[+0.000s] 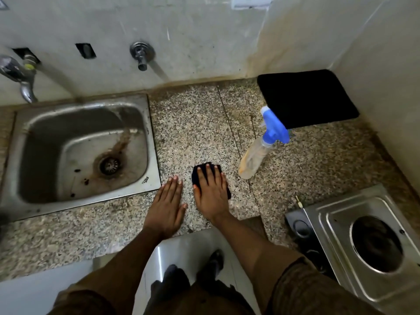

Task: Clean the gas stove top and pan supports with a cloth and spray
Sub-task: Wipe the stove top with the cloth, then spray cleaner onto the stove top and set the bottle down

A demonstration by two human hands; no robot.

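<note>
Two hands on the counter, centre of frame. Your left hand lies flat on the speckled granite countertop, fingers straight and close together, holding nothing. Your right hand sits just beside it, fingers straight and slightly spread, pressing down on one small dark cloth; the cloth shows past the fingertips and along the hand's right edge, not gripped.

One spray bottle, clear body with a blue trigger head, stands right of centre near the right hand but not touching it. It looks tilted in this wide view.

One gas stove, stainless steel top, lies in the lower right of the frame. One round burner opening is visible; its right edge runs out of the frame. One dark knob shows on its left side panel. Both hands are well apart from it.

One black mat lies flat in the upper right corner of the counter, behind the bottle.

One steel sink fills the left of the frame, stained brown round the drain. Two taps: one on the wall at upper centre, one at the far left above the sink.
</note>
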